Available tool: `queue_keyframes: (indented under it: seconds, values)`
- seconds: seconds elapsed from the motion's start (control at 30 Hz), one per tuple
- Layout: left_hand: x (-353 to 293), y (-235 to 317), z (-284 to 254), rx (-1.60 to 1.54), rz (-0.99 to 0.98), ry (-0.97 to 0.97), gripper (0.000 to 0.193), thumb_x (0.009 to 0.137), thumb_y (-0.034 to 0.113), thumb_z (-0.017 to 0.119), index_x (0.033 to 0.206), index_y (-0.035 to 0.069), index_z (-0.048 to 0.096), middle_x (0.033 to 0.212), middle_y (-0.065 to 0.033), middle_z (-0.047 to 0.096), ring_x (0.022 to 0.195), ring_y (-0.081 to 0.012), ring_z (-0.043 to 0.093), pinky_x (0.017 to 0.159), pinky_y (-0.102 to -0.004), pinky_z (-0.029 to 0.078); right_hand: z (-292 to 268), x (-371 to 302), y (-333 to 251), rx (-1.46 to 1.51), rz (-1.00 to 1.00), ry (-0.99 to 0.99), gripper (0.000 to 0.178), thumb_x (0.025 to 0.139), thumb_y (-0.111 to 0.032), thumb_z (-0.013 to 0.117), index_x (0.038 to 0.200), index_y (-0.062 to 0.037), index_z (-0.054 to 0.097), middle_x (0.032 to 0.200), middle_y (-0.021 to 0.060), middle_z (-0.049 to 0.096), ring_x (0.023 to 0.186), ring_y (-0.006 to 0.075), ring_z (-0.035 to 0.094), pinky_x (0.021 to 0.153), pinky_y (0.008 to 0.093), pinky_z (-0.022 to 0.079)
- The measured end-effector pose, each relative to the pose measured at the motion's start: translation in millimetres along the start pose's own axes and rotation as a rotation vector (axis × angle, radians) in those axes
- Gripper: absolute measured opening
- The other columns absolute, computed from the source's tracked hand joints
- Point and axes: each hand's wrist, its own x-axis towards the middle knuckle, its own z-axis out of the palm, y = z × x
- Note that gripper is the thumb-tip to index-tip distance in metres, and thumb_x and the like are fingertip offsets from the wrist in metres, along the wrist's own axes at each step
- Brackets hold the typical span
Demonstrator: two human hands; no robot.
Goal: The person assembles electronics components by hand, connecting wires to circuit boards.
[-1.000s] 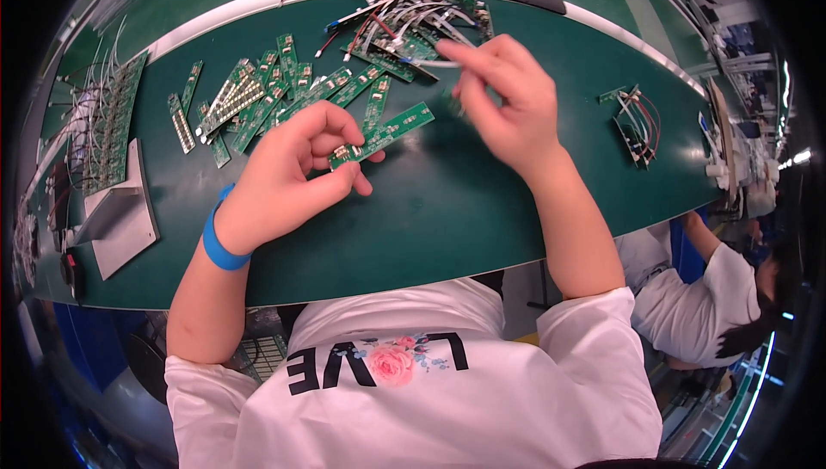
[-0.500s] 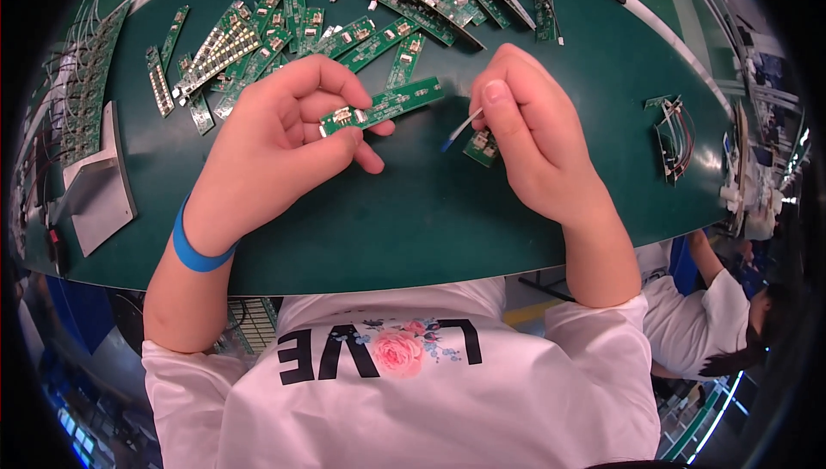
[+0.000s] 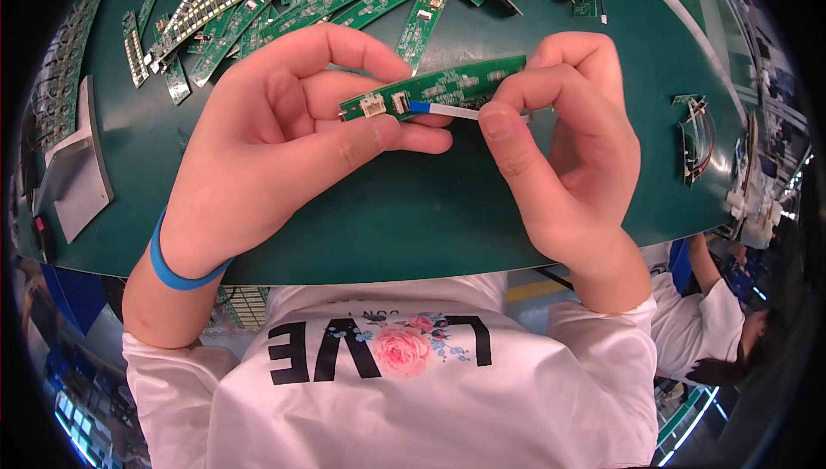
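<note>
Head view: the left hand (image 3: 275,125) grasps a long green circuit board (image 3: 456,80) near its left end, the thumb pressed along the lower edge and other fingers reaching behind and beneath it, while the index finger arches to the upper edge. The board is held above the dark green table (image 3: 413,228), between the two hands, its right end tilted upward. Two small connectors sit toward its left end, a cream one (image 3: 372,106) and a white-and-dark one (image 3: 402,102). The right hand (image 3: 576,142) pinches a flat white cable (image 3: 454,112) between thumb and index finger, the other fingers curled. The cable's blue tip (image 3: 420,107) lies right at the white-and-dark connector; whether it is seated inside cannot be told. The cable's other end is hidden by the fingers. Beyond the hands, many loose boards (image 3: 314,4) lie in an overlapping heap. A bent metal plate (image 3: 77,168) stands at the left of the table, and a wired board assembly (image 3: 693,142) lies at the right. A blue band (image 3: 185,280) circles the left wrist. Past the table's right end, another person (image 3: 701,323) in a white top is visible.
</note>
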Motion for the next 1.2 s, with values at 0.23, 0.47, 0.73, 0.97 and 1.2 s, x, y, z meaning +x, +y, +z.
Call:
queue_keyframes:
  seconds: [0.23, 0.47, 0.73, 0.97, 1.2]
  values:
    - [2.6, -6.0, -2.9, -0.11, -0.099, -0.021, 0.029, 0.09, 0.002, 0.052, 0.118, -0.004, 0.047, 0.105, -0.0169, 0.065, 0.099, -0.0286, 0.065, 0.089, -0.0323, 0.051, -1.9, 0.3, 6.5, -0.019, -0.023, -0.031, 0.005, 0.078, 0.002, 0.065, 0.08, 0.0011, 0.06, 0.083, 0.005, 0.057, 0.104, 0.0233, 0.045, 0.08, 0.0296, 0.036]
    - [3.5, -5.6, -2.1, -0.159, -0.179, -0.004, 0.028, 0.092, 0.004, 0.049, 0.119, -0.003, 0.047, 0.107, -0.0171, 0.064, 0.101, -0.0296, 0.064, 0.091, -0.0339, 0.051, 2.6, 0.6, 9.1, 0.011, -0.039, -0.005, 0.004, 0.079, 0.003, 0.064, 0.08, 0.0016, 0.06, 0.082, 0.0046, 0.058, 0.106, 0.0246, 0.045, 0.081, 0.0321, 0.037]
    - [3.4, -7.9, -0.6, -0.215, -0.139, -0.021, 0.029, 0.092, 0.003, 0.048, 0.12, -0.003, 0.046, 0.106, -0.0167, 0.064, 0.101, -0.0295, 0.064, 0.092, -0.0347, 0.05, 3.2, 5.0, -6.0, 0.146, 0.044, -0.009, 0.004, 0.079, 0.004, 0.063, 0.081, 0.0019, 0.061, 0.083, 0.005, 0.057, 0.105, 0.0232, 0.046, 0.08, 0.0309, 0.037]
    - [3.4, -7.0, 0.1, -0.201, -0.139, -0.024, 0.028, 0.092, 0.003, 0.049, 0.12, -0.003, 0.046, 0.105, -0.0164, 0.064, 0.101, -0.0291, 0.064, 0.091, -0.0344, 0.05, 4.1, -1.2, 15.0, 0.154, -0.078, -0.001, 0.004, 0.08, 0.004, 0.064, 0.081, 0.0024, 0.061, 0.085, 0.0056, 0.057, 0.105, 0.0226, 0.047, 0.082, 0.0308, 0.037]
    - [2.9, -7.5, 2.8, -0.196, -0.133, -0.021, 0.029, 0.092, 0.004, 0.049, 0.12, -0.002, 0.046, 0.105, -0.0163, 0.065, 0.1, -0.0284, 0.064, 0.091, -0.0335, 0.051, 5.7, 0.1, 11.2, 0.164, -0.03, 0.02, 0.004, 0.079, 0.004, 0.064, 0.081, 0.0027, 0.061, 0.087, 0.0074, 0.057, 0.103, 0.0217, 0.048, 0.082, 0.0302, 0.037]
